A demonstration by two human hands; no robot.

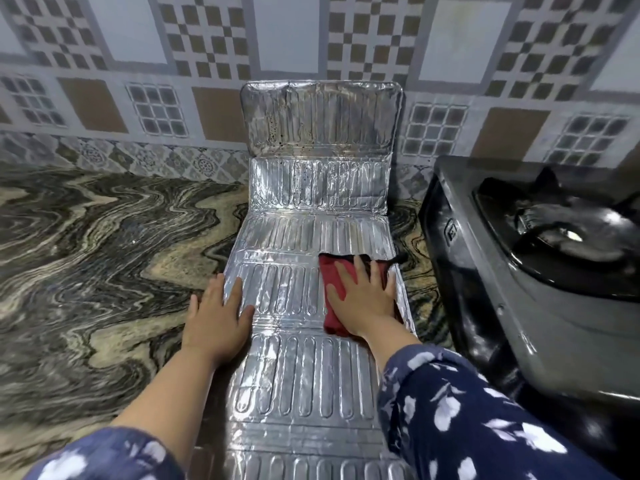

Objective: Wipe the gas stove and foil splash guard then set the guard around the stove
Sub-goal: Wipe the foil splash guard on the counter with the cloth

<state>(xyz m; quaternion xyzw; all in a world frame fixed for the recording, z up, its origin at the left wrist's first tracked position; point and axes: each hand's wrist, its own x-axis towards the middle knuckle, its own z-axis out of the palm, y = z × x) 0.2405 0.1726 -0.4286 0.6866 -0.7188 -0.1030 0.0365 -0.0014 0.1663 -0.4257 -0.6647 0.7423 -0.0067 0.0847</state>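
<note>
The silver foil splash guard (304, 368) lies unfolded along the marble counter, its far panels propped up against the tiled wall. A folded red cloth (334, 282) rests on the guard's right side. My right hand (363, 299) presses flat on the cloth with fingers spread. My left hand (218, 317) lies flat across the guard's left edge, fingers straight, holding it down. The dark gas stove (519, 278) stands to the right of the guard, one burner with its black pan support showing.
The patterned marble counter (86, 254) stretches out to the left. A tiled wall (156, 81) runs along the back. The stove's left side sits close to the guard's right edge, with a narrow strip of counter between them.
</note>
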